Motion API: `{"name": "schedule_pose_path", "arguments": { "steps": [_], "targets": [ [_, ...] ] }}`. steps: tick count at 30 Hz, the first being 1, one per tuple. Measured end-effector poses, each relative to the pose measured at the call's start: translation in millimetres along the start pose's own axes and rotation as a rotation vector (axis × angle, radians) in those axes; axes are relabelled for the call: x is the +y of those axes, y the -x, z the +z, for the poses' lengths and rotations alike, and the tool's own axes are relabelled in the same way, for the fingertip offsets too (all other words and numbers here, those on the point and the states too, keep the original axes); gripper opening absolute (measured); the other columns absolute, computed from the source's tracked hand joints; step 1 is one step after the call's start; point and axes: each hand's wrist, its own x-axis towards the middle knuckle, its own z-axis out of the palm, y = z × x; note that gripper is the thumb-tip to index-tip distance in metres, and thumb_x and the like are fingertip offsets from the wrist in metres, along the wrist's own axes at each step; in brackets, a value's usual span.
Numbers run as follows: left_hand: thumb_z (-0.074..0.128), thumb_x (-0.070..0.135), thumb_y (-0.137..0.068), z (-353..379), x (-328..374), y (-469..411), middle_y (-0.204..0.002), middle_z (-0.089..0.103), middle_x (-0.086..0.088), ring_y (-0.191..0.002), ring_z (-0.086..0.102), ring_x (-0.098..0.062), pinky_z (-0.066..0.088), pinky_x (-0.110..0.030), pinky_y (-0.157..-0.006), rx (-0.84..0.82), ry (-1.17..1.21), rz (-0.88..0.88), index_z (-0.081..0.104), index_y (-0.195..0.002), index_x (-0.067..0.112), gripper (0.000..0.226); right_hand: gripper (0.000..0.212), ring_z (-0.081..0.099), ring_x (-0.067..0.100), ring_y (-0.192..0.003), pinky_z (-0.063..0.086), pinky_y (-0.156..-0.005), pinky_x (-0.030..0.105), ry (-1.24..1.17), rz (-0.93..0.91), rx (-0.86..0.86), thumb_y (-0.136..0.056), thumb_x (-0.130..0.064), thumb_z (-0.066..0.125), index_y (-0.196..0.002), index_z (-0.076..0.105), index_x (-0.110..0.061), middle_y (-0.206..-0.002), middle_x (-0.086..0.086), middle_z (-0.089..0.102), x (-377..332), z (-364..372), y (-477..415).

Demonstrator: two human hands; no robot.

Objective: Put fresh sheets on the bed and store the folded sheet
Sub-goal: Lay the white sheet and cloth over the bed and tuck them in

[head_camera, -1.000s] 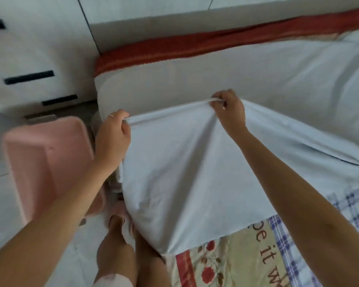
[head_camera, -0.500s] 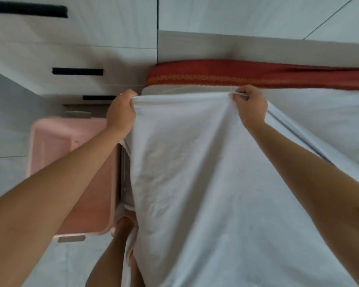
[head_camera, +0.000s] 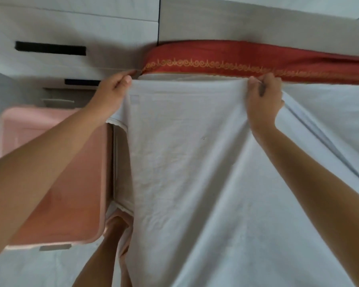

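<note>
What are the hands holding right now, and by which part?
Both hold the white sheet by its far edge: the left hand grips the left corner, the right hand pinches the edge further right, beside the red trim.

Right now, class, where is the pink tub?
Head view, left side: the pink tub stands on the floor beside the white sheet, partly behind the left forearm.

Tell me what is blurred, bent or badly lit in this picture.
Head view: soft, even light, no glare; pink bin and black drawer handle smeared by motion blur; red embroidered band bowed by the wide lens; white sheet held by left hand and right hand shows only faint fold shadows.
</note>
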Motion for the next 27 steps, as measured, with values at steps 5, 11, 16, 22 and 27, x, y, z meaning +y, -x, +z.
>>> {"name": "schedule_pose_path", "arguments": {
  "steps": [5, 11, 16, 22, 27],
  "targets": [
    [0.039, 0.022, -0.101, 8, 1, -11, -0.096, 0.051, -0.004, -0.088, 0.045, -0.011, 0.031, -0.003, -0.059, 0.001, 0.068, -0.102, 0.058, -0.116, 0.000, 0.033, 0.024, 0.042, 0.014, -0.084, 0.024, -0.083, 0.029, 0.041, 0.032, -0.011, -0.095, -0.029, 0.047, -0.072, 0.040, -0.026, -0.096, -0.005, 0.042, -9, 8, -12],
    [0.042, 0.021, -0.100, 11, -8, -20, -0.080, 0.054, 0.010, -0.068, 0.045, 0.004, 0.036, -0.010, -0.062, 0.013, 0.189, -0.167, 0.060, -0.107, 0.020, 0.020, 0.015, 0.045, 0.019, -0.094, 0.022, -0.083, 0.031, 0.154, 0.000, -0.106, -0.096, -0.034, 0.043, -0.084, 0.041, -0.024, -0.100, -0.003, 0.039, -14, 22, -32],
    [0.042, 0.025, -0.100, 7, -14, -21, -0.069, 0.042, 0.004, -0.063, 0.038, -0.006, 0.030, -0.023, -0.059, -0.081, 0.173, -0.147, 0.049, -0.071, 0.026, 0.030, 0.024, 0.049, 0.025, -0.096, 0.021, -0.084, 0.032, 0.170, -0.011, -0.194, -0.095, -0.034, 0.045, -0.074, 0.041, -0.023, -0.099, -0.004, 0.042, -2, 29, -34],
    [0.047, 0.039, -0.095, -10, -3, -18, -0.084, 0.060, 0.010, -0.074, 0.057, 0.006, 0.041, -0.011, -0.071, -0.374, 0.102, -0.113, 0.061, -0.086, 0.024, 0.022, 0.028, 0.046, 0.028, -0.112, 0.025, -0.100, 0.039, 0.225, 0.044, -0.290, -0.097, -0.040, 0.040, -0.097, 0.053, -0.015, -0.125, 0.007, 0.044, -1, 28, -37],
    [0.075, 0.032, -0.078, -37, -10, -19, -0.088, 0.067, 0.007, -0.074, 0.063, 0.001, 0.046, -0.012, -0.065, -0.536, -0.017, -0.166, 0.068, -0.095, 0.022, 0.021, 0.041, 0.036, 0.033, -0.127, 0.024, -0.109, 0.042, 0.309, 0.254, -0.321, -0.099, -0.042, 0.037, -0.125, 0.046, -0.012, -0.142, 0.011, 0.030, -25, 31, -38]
  ]
}}
